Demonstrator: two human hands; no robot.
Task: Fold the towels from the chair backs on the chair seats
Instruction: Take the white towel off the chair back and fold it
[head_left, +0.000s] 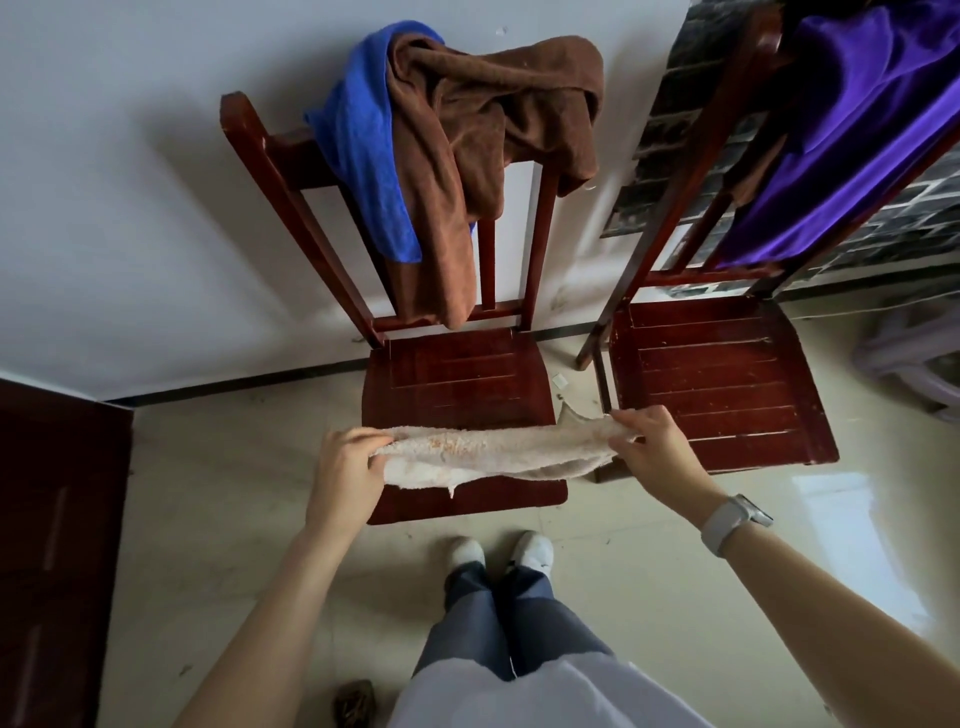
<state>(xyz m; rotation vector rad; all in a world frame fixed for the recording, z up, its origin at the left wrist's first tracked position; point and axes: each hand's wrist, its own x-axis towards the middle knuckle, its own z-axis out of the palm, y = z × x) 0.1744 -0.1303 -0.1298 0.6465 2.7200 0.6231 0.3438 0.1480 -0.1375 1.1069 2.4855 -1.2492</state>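
Both hands (345, 460) (652, 447) apart — seemingly pinching cream towel (488, 454) ends

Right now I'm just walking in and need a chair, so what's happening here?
A person is stretching a cream towel between the left hand and right hand, above the near chair's seat. A brown towel and blue towel hang on its back; a purple cloth drapes the other chair.
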